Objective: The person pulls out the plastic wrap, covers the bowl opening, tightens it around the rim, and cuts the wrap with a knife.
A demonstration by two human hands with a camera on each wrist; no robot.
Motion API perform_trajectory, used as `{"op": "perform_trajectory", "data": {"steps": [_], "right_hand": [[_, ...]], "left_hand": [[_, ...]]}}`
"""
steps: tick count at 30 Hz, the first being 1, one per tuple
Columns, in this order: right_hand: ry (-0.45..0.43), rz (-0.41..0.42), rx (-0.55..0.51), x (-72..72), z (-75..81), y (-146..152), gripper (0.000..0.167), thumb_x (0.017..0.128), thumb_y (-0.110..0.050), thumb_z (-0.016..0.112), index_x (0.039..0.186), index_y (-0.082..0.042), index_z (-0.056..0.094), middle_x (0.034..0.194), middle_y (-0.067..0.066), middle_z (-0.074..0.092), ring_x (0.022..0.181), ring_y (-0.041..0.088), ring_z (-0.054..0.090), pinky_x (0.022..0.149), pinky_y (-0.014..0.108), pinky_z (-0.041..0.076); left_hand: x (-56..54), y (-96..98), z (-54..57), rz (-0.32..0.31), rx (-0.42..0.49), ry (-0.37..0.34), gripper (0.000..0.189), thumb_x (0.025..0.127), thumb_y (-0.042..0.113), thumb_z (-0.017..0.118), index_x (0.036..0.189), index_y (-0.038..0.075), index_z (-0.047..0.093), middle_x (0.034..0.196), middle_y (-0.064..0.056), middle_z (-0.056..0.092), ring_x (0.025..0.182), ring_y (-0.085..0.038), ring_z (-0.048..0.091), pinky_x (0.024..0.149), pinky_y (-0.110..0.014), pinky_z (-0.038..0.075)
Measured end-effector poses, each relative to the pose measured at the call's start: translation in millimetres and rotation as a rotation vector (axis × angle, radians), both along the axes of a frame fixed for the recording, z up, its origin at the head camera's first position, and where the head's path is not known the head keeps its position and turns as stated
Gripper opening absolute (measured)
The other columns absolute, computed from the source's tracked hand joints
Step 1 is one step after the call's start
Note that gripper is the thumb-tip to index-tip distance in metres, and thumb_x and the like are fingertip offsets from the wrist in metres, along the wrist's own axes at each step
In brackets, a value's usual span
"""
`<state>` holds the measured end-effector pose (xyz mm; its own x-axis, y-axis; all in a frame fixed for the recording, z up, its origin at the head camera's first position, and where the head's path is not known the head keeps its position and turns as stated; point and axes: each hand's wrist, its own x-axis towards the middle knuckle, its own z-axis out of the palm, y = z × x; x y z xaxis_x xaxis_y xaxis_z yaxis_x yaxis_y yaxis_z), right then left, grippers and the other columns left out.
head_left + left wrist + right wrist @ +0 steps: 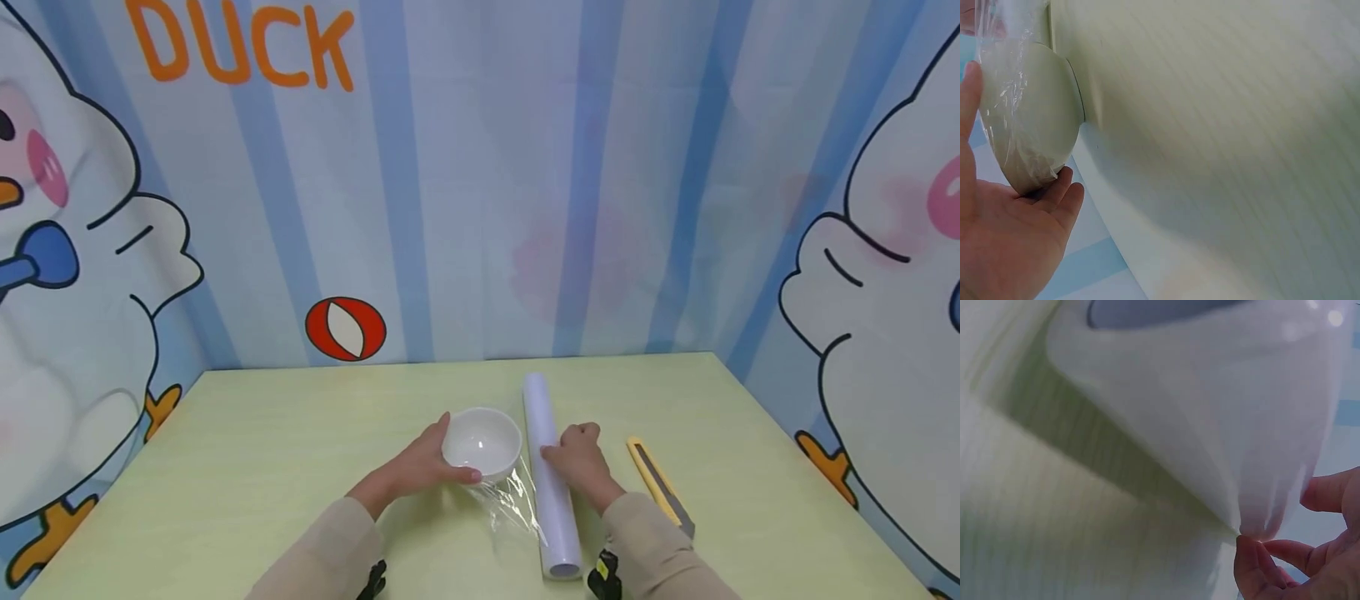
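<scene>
A white bowl (483,440) is gripped by my left hand (420,462), with the thumb along its near side and the fingers round its left side. Clear cling film (510,504) clings to the bowl's near right side and stretches across to a long cling film roll (551,492). In the left wrist view, wrinkled film lies over the side of the bowl (1054,100). My right hand (581,462) holds the roll around its middle from the right. The right wrist view shows the thumb on one side of the roll (1197,406) and curled fingers at the other.
A yellow and grey utility knife (660,483) lies on the table (300,467) to the right of the right hand. Behind the table hangs a blue striped backdrop (480,183) with duck drawings. The roll's near end points toward the table's front.
</scene>
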<state>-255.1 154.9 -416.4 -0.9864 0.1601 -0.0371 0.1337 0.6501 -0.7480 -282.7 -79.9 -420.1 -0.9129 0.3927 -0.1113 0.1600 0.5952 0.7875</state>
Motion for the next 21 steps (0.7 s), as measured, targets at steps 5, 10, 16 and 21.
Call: {"op": "perform_trajectory", "data": {"steps": [5, 10, 16, 21], "right_hand": [[0.005, 0.005, 0.101, 0.3, -3.2, 0.6, 0.035, 0.086, -0.026, 0.057, 0.094, 0.007, 0.048, 0.132, 0.027, 0.021, 0.074, 0.028, 0.053, 0.066, 0.038, 0.048], [-0.111, 0.025, 0.01, -1.3, -4.5, 3.1, 0.05, 0.092, -0.032, 0.046, 0.112, 0.015, 0.047, 0.129, 0.029, 0.025, 0.085, 0.03, 0.052, 0.077, 0.039, 0.047], [-0.188, 0.045, -0.089, -3.6, -9.2, 6.3, 0.045, 0.092, -0.028, 0.048, 0.107, 0.013, 0.056, 0.086, 0.014, 0.049, 0.065, 0.016, 0.047, 0.055, 0.023, 0.042], [-0.158, 0.017, -0.135, -4.7, -9.3, 11.6, 0.04, 0.088, -0.026, 0.056, 0.1, 0.011, 0.057, 0.084, 0.014, 0.056, 0.07, 0.019, 0.053, 0.057, 0.026, 0.046]], "left_hand": [[0.6, -0.7, -3.8, -0.003, -0.018, 0.043, 0.113, 0.069, 0.04, 0.078, 0.146, -0.002, 0.008, 0.147, -0.02, 0.026, 0.13, -0.035, 0.033, 0.106, -0.054, 0.03], [1.0, -3.9, -4.1, -0.028, -0.072, 0.098, 0.113, 0.069, 0.043, 0.077, 0.145, -0.004, 0.008, 0.146, -0.021, 0.028, 0.128, -0.034, 0.036, 0.105, -0.053, 0.032], [-0.4, -5.8, -3.5, -0.032, -0.126, 0.101, 0.113, 0.069, 0.047, 0.075, 0.147, 0.0, 0.008, 0.148, -0.018, 0.026, 0.128, -0.033, 0.037, 0.104, -0.053, 0.033], [-1.0, -6.4, -3.4, -0.034, -0.136, 0.111, 0.113, 0.068, 0.048, 0.076, 0.146, 0.0, 0.01, 0.147, -0.018, 0.028, 0.127, -0.034, 0.039, 0.104, -0.053, 0.033]]}}
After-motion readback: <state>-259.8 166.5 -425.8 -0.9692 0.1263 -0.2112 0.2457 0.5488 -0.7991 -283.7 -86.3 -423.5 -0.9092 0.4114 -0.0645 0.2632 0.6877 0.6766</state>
